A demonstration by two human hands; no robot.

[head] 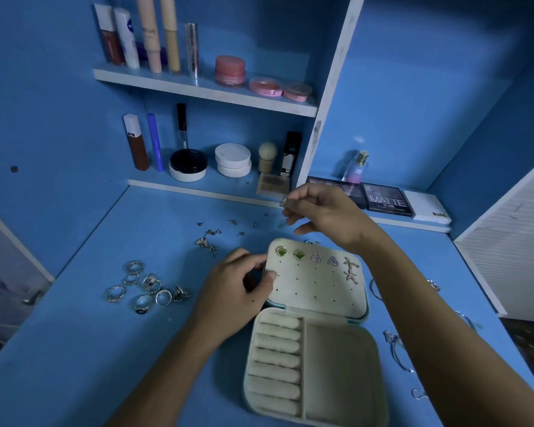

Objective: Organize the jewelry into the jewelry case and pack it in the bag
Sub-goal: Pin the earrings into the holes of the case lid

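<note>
**A:** Right hand [324,215] up above the open cream velvet jewelry case [313,340], fingertips pinched on a small silver leaf-shaped earring [283,202]. Why so high?

**B:** My guess is it's being turned so the post can be lined up with a hole. The case's upright lid panel [316,283] is dotted with holes, and its top row already carries two green square studs [289,253], two silver leaf studs [324,259] and a starfish-shaped piece [351,269].

**A:** And the left hand [244,283]?

**B:** At the panel's left edge, thumb on the front face, fingers curled behind, gripping it. Steadying it, I'd say, so a post can push through.

**A:** The case sits on the blue desk [74,349]?

**B:** Yes, with the roll slots and the open tray of its lower half empty. Left of the case, a cluster of silver rings [145,288]; beyond its far-left corner, loose small earrings and backs [216,234].

**A:** Anything you can't make out?

**B:** Plenty. Thin silver chains or bangles [398,352] right of the case are partly hidden by the right forearm and too dim to name. No bag in view. Whether the pinched earring has its backing on, I can't tell.
</note>
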